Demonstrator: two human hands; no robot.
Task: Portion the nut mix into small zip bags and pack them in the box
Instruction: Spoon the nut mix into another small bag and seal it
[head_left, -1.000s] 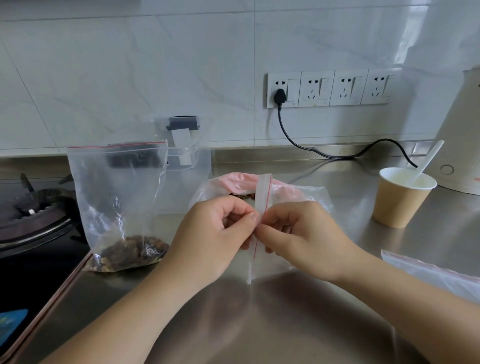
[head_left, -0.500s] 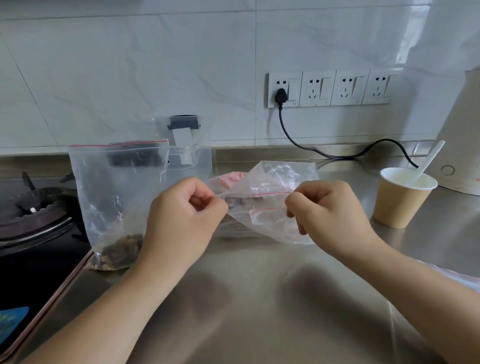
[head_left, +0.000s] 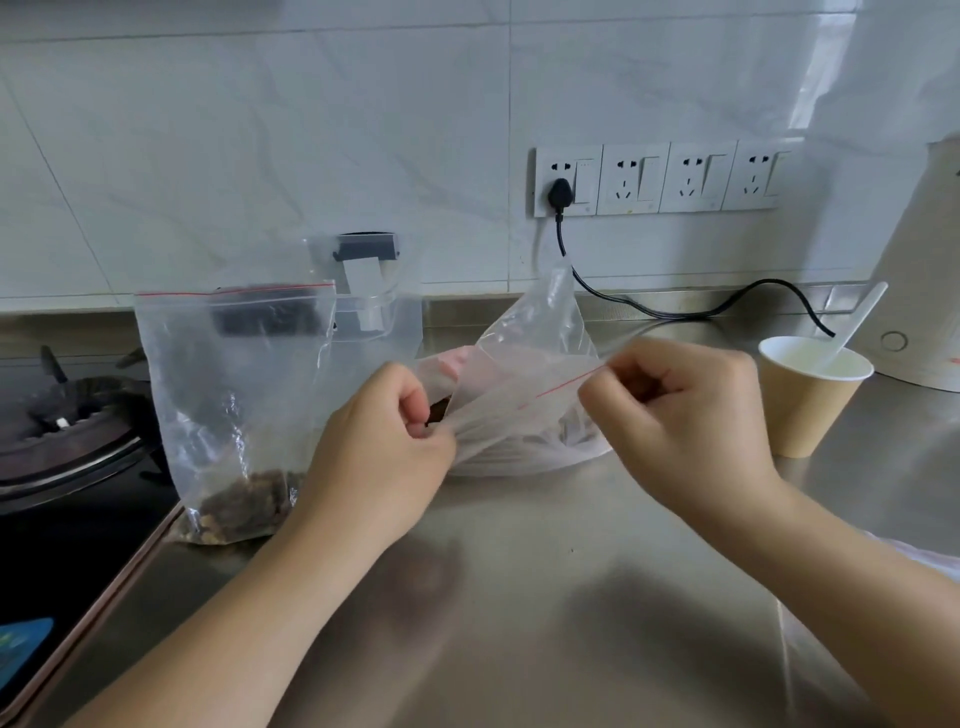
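A small clear zip bag (head_left: 524, 384) with a red line along its mouth is stretched between both hands above the steel counter. My left hand (head_left: 379, 452) pinches its left end and my right hand (head_left: 680, 410) pinches its right end. Behind the bag lies a crumpled bag of nut mix (head_left: 519, 452) with pink print, mostly hidden. A taller zip bag (head_left: 234, 395) stands at the left with brown nuts in its bottom. A clear plastic box (head_left: 374, 306) with a dark clip stands behind it against the wall.
A paper cup (head_left: 810, 400) with a white spoon stands at the right, a white appliance (head_left: 924, 291) behind it. A black cable (head_left: 675, 306) runs from the wall socket. A gas hob (head_left: 62, 431) is at the left. More zip bags (head_left: 924, 561) lie at the right edge.
My hands have moved apart, pulling the small zip bag from a narrow vertical strip into a wide stretch. Its far corner now sticks up toward the wall.
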